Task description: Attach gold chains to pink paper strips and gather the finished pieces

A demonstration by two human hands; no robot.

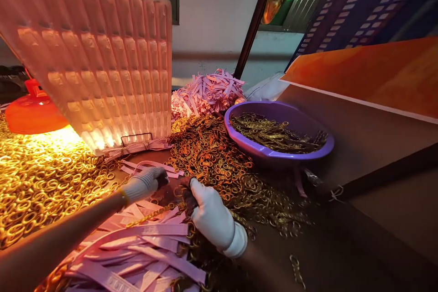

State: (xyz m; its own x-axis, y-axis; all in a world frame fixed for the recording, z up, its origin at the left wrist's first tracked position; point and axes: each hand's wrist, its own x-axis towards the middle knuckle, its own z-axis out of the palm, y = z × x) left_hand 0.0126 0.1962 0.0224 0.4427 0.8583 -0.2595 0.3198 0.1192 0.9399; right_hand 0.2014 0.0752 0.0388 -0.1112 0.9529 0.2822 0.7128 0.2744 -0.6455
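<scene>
My left hand (146, 184), in a white knit glove with dark fingertips, is closed just above the pink straps; whatever its fingers hold is too small to make out. Close beside it, my right hand (212, 217) wears a white glove with dark fingertips and pinches metal links. A gold-coloured chain (150, 217) runs from the straps up to the right fingertips, where a small ring (178, 190) shows. Below both hands lies a heap of pink straps (137, 255), with some chain among them. The two hands are a small gap apart.
Loose gold rings (51, 187) cover the left side under an orange lamp (36, 109). A ribbed translucent panel (112, 59) stands behind. Short metal chain pieces (215, 155) are piled ahead, beside a purple basin (270, 151) holding more. More pink straps (208, 91) are heaped at the back.
</scene>
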